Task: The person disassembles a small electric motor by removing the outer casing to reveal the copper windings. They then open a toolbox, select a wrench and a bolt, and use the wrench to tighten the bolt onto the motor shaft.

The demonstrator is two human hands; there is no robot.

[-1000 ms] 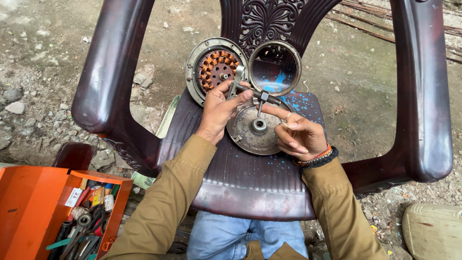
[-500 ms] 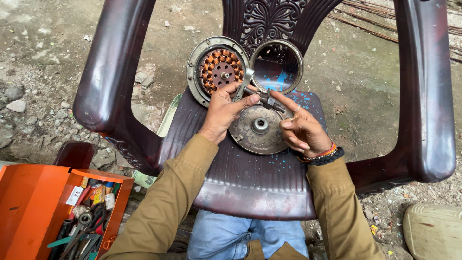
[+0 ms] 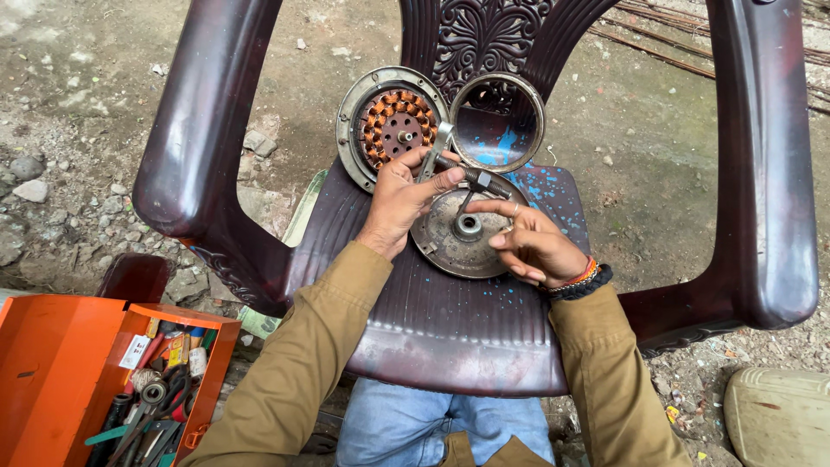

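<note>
The left hand (image 3: pixel 399 201) has its fingers clamped on the threaded shaft of a metal puller tool (image 3: pixel 467 179), while the right hand (image 3: pixel 529 244) pinches the tool's lower end with thumb and forefinger together, just above the hub of a round metal cover plate (image 3: pixel 462 235) lying flat on the dark plastic chair (image 3: pixel 450 329). By the look of it the motor is already apart into 3 pieces: the copper-wound stator housing (image 3: pixel 393 125) and an empty round shell (image 3: pixel 499 123) lean against the chair back. The puller seems not yet seated on the plate; an orange toolbox (image 3: pixel 95 380) stands open at lower left.
</note>
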